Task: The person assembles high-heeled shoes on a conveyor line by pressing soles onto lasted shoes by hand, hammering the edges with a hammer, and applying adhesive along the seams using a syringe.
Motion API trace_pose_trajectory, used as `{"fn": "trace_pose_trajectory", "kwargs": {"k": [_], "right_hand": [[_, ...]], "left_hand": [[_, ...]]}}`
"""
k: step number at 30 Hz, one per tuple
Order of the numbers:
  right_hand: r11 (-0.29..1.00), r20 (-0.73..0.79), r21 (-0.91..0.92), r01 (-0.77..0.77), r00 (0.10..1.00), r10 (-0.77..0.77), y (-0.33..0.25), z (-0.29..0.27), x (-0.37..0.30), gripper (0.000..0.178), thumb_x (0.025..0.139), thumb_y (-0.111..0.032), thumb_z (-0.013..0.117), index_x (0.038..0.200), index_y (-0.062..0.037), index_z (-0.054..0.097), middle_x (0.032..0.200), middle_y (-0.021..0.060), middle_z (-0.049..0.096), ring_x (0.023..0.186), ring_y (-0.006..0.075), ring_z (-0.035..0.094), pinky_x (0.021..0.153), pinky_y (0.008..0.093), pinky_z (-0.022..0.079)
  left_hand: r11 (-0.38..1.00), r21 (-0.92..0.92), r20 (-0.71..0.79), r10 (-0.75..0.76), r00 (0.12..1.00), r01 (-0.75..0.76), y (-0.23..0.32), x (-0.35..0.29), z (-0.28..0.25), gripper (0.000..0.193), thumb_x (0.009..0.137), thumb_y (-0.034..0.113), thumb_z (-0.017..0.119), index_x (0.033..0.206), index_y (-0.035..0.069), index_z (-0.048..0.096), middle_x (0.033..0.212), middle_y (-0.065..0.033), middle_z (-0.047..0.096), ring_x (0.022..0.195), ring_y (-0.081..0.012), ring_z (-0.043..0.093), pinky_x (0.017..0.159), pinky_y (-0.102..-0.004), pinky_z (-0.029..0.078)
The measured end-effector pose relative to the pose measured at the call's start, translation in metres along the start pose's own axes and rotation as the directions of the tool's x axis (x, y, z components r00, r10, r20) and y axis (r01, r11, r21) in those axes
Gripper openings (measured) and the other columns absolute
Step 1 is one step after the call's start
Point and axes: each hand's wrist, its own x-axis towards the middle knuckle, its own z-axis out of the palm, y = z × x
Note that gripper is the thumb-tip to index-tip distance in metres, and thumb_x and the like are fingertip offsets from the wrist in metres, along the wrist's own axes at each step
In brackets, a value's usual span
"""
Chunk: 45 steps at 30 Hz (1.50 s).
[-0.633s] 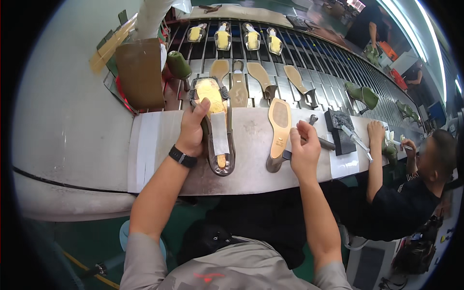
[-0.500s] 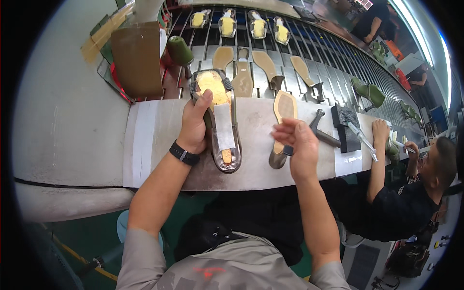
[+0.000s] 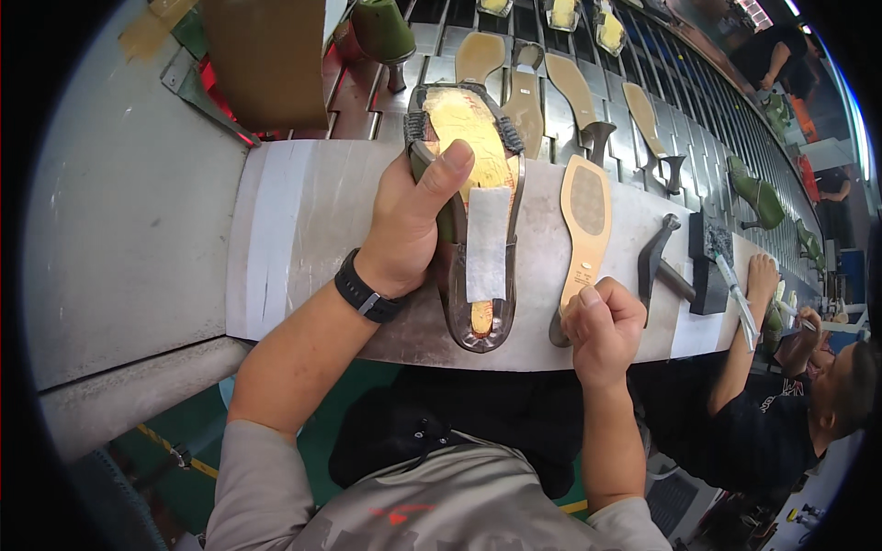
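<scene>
My left hand [image 3: 404,225] is closed around the side of a shoe upper [image 3: 458,308], held with its underside up and its toe away from me. Its thumb lies over the yellow filler [image 3: 459,119] on that underside. A white strip [image 3: 487,243] runs down the shoe's middle toward the heel end. To the right, a tan shoe sole [image 3: 588,197] with a heel lies on the bench. My right hand [image 3: 606,329] pinches the near end of this sole, its fingers curled in and hiding most of the heel.
A hammer [image 3: 656,257] and a black block [image 3: 709,275] with a brush-like tool lie on the bench [image 3: 386,347] at right. Beyond it, the slatted conveyor carries more soles [image 3: 570,87] and green shoes [image 3: 758,193]. A co-worker [image 3: 763,404] sits close on the right.
My right hand has gone from loosely spread fingers above the sole to a closed pinch at its heel end. My left hand still grips the shoe. The whole view has shifted.
</scene>
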Motion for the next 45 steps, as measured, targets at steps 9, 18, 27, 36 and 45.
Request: {"fn": "trace_pose_trajectory", "kwargs": {"k": [9, 18, 27, 36, 45], "right_hand": [[0.994, -0.171, -0.062, 0.084, 0.981, -0.094, 0.018, -0.005, -0.006, 0.010, 0.097, -0.007, 0.070, 0.093, 0.0011, 0.065, 0.088, 0.0048, 0.063, 0.073, 0.0108, 0.057, 0.067, 0.0274, 0.050], [0.986, -0.264, -0.154, 0.057, 0.960, -0.097, 0.005, -0.032, -0.108, 0.015, 0.096, -0.001, 0.070, 0.110, 0.0017, 0.065, 0.164, 0.0331, 0.041, 0.138, 0.0342, 0.059, 0.117, 0.0474, 0.045], [0.755, 0.078, 0.422, -0.502, 0.849, 0.522, 0.016, -0.038, -0.156, 0.043, 0.105, -0.021, 0.066, 0.133, 0.0101, 0.061, 0.111, 0.0258, 0.077, 0.092, 0.0287, 0.079, 0.081, 0.0354, 0.065], [0.990, -0.141, -0.099, -0.098, 0.986, 0.084, 0.003, -0.009, -0.005, 0.021, 0.106, -0.015, 0.068, 0.108, 0.0050, 0.072, 0.092, 0.0097, 0.076, 0.074, 0.0124, 0.070, 0.067, 0.0289, 0.058], [0.999, -0.208, -0.040, 0.025, 0.978, -0.033, 0.008, -0.011, -0.004, 0.022, 0.107, -0.011, 0.064, 0.121, 0.0054, 0.069, 0.101, 0.0133, 0.077, 0.082, 0.0151, 0.073, 0.072, 0.0301, 0.061]], "left_hand": [[0.998, 0.043, 0.064, -0.053, 0.997, 0.050, 0.003, -0.001, 0.004, 0.066, 0.108, 0.059, 0.056, 0.139, 0.001, 0.060, 0.120, -0.0093, 0.074, 0.102, -0.0163, 0.073, 0.090, -0.0325, 0.060], [0.997, -0.049, 0.028, -0.059, 0.998, 0.061, -0.001, 0.000, -0.008, 0.073, 0.106, 0.067, 0.054, 0.138, 0.002, 0.061, 0.118, -0.0143, 0.074, 0.103, -0.0212, 0.073, 0.092, -0.0362, 0.060], [0.995, -0.054, 0.043, -0.079, 0.996, 0.081, -0.001, 0.000, -0.006, 0.074, 0.105, 0.067, 0.054, 0.138, 0.000, 0.060, 0.119, -0.0179, 0.074, 0.107, -0.0237, 0.073, 0.094, -0.0381, 0.060], [0.994, -0.059, 0.032, -0.089, 0.996, 0.090, -0.004, -0.004, -0.014, 0.075, 0.104, 0.067, 0.054, 0.138, 0.000, 0.059, 0.119, -0.0209, 0.074, 0.107, -0.0258, 0.074, 0.091, -0.0388, 0.061], [0.998, -0.018, 0.085, -0.063, 0.994, 0.065, -0.002, -0.003, -0.007, 0.077, 0.104, 0.065, 0.056, 0.143, -0.001, 0.056, 0.125, -0.0227, 0.072, 0.110, -0.0276, 0.073, 0.094, -0.0407, 0.060]]}}
